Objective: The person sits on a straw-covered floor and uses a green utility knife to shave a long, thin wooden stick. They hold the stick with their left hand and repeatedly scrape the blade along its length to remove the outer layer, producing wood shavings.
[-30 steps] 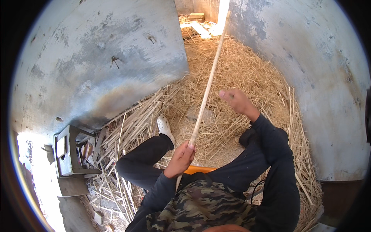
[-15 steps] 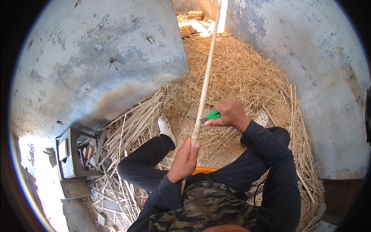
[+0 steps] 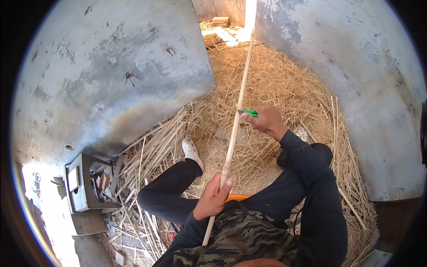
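A long, pale strip, which looks like split bamboo (image 3: 239, 104), slants up and away from my lap. My left hand (image 3: 213, 196) is closed around its lower part, and the near end shows below that hand against my clothes. In my right hand (image 3: 266, 120) I grip a knife with a green handle (image 3: 251, 113). Its dark blade meets the right side of the strip, well above my left hand. Most of the knife's handle is hidden by my fingers.
Fine shavings (image 3: 275, 80) cover the ground ahead. Long strips (image 3: 155, 138) are heaped at left, more (image 3: 340, 147) at right. Weathered grey walls (image 3: 115, 58) rise on both sides. A boxy wooden frame (image 3: 89, 182) stands at left. My white clogs (image 3: 191, 149) rest among the strips.
My right hand with the knife has moved up and away along the strip. The strip has come nearer to me, its far end lower in view. My left hand still grips it.
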Available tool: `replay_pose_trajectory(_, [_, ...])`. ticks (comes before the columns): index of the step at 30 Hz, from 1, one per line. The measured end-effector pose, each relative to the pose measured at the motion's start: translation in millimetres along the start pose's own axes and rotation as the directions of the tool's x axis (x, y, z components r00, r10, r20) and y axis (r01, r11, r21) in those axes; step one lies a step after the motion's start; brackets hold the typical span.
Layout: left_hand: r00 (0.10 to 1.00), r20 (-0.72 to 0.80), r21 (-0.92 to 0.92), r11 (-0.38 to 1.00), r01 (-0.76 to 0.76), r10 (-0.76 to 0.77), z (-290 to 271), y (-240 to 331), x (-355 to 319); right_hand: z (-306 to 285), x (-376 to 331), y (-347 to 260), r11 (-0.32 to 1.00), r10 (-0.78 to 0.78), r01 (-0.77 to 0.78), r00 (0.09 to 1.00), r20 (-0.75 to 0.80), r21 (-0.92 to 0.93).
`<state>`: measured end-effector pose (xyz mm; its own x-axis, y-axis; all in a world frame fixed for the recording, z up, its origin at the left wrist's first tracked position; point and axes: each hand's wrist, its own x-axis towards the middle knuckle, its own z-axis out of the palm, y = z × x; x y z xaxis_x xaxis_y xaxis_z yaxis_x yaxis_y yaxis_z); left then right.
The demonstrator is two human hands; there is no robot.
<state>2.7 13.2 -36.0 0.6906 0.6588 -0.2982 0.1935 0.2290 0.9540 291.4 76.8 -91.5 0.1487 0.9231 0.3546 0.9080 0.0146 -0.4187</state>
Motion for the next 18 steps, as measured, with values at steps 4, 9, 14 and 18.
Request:
replay_pose_trajectory(4, [0.999, -0.043, -0.069, 0.998, 0.004, -0.007, 0.3, -7.9, -6.5, 2.3, -31.5, -41.1, 0.975, -0.201, 0.197, 0.979, 0.031, 0.099])
replay_pose_trajectory(9, [0.997, -0.05, 0.098, 0.994, -0.045, 0.051, -1.5, -11.6, -14.8, 18.6, -17.4, -22.5, 0.999, -0.008, 0.004, 0.997, 0.075, 0.05])
replay_pose_trajectory(14, [0.999, -0.036, 0.064, 0.998, 0.007, -0.005, -2.0, -17.9, -20.6, 8.9, -19.9, -22.9, 0.999, -0.022, 0.016, 0.992, 0.121, 0.049])
replay_pose_trajectory(18, [0.982, -0.112, 0.14, 0.981, -0.138, 0.154, -2.7, -13.5, -11.5, 7.9, -54.6, -65.7, 0.947, -0.312, 0.309, 0.95, 0.015, 0.092])
